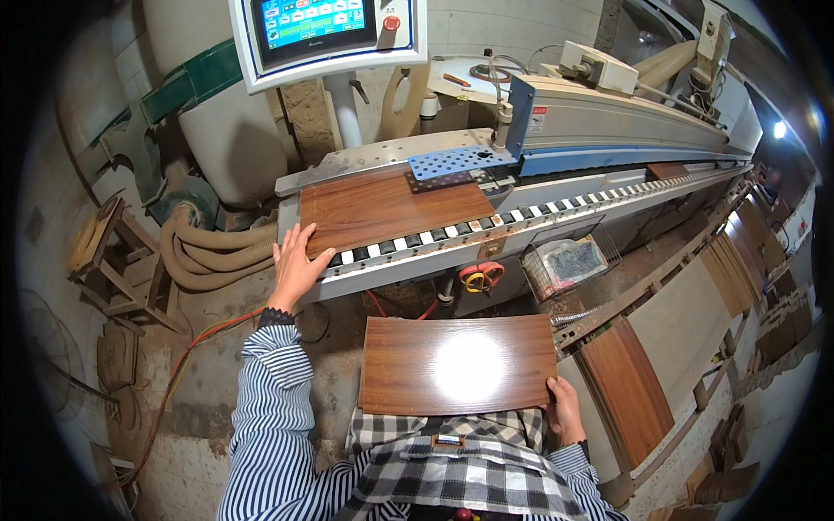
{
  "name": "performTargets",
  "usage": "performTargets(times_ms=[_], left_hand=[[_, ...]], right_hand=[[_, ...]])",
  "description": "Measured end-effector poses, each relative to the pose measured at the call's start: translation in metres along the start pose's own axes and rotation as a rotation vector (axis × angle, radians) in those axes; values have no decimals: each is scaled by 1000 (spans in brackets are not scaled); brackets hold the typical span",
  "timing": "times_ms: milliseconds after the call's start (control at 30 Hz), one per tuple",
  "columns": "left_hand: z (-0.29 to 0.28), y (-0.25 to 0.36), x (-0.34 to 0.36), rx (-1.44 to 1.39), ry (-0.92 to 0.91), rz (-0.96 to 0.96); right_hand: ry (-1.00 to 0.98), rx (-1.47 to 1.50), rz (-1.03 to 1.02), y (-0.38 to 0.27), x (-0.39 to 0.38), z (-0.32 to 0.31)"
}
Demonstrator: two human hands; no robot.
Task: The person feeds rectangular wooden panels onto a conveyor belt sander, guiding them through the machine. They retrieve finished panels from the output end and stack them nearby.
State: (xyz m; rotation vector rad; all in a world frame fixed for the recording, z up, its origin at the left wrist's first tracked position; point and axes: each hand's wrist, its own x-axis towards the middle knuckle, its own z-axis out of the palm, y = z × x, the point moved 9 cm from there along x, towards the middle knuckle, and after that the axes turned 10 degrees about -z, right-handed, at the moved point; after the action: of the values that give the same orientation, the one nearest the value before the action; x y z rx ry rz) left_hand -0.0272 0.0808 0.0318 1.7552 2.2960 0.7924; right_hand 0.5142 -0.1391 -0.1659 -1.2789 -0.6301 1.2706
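Observation:
My left hand [297, 263] lies with fingers spread against the near left end of a brown wood-grain panel [382, 207]. That panel rests flat on the edge-banding machine [417, 253], its far right part under a blue perforated plate [460, 161]. At my waist, a second brown wood-grain board [408, 365] is held by its right end in my right hand [565, 406]. Strong glare covers the middle of this board. The fingers of my right hand are partly hidden behind it.
A control screen [317, 24] with a red button stands beyond the machine. Scissors with red and yellow handles [480, 276] hang below its front edge, near a wire basket [569, 265]. Stacked brown boards [627, 386] lie at right. Hoses [213, 256] and a wooden stool [122, 265] are at left.

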Motion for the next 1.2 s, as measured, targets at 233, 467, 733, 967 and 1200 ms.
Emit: performTargets(times_ms=[233,467,733,967,1200], left_hand=[[0,1,1,3,-11,-2],[1,4,4,-2,-48,-12],[19,40,5,35,-72,1],[58,98,10,63,-66,43],[80,142,5,-113,-89,187]], right_hand=[[-4,25,-1,-2,0,2],[-5,51,-5,0,0,1],[-40,70,-8,-2,-1,6],[-28,63,-17,-2,-3,4],[-135,137,-119,-24,-14,12]])
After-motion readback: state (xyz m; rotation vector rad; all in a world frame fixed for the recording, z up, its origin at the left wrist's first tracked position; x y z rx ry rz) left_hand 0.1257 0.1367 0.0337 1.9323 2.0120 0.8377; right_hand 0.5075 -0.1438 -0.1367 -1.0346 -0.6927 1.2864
